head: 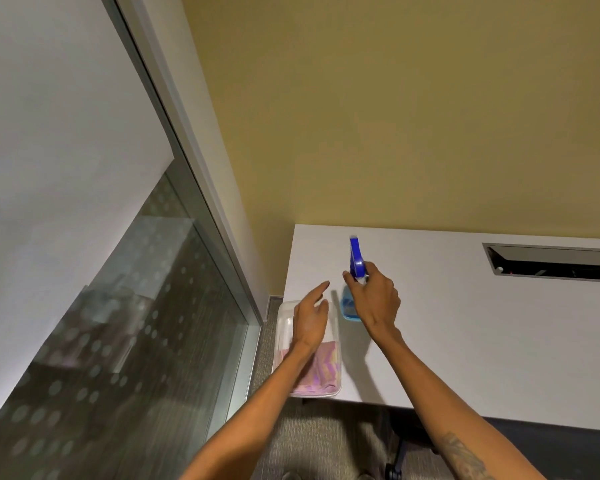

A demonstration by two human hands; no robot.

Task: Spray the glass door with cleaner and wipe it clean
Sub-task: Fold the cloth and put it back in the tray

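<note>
— While the right hand (374,299) is wrapped around the neck of the spray bottle (354,282), what should it mind?

— I'd say get the grip settled first. The fingers are curled round just under the blue trigger head, and the bottle seems to stand on the white worktop (465,341) under that hand, though I can't tell if its base has lifted. Lift it straight up and keep the nozzle away from the face.

— And the left hand (310,317)?

— It's empty, fingers loosely spread and pointing forward, hovering just left of the bottle and above the clear tub (284,341). The pink striped cloth (321,372) lies in the near end of that tub, under the left wrist. That hand is well placed to drop down and pinch the cloth.

— Where's the thing to be cleaned?

— The glass door (125,341) stands well to the left of both hands, its lower part clear and dotted, the upper part frosted. The person will have to turn that way.

— Any advice on the spraying?

— Probably aim the nozzle square at the pane from nearby, mist lightly, then wipe before drips run toward the frame.
</note>
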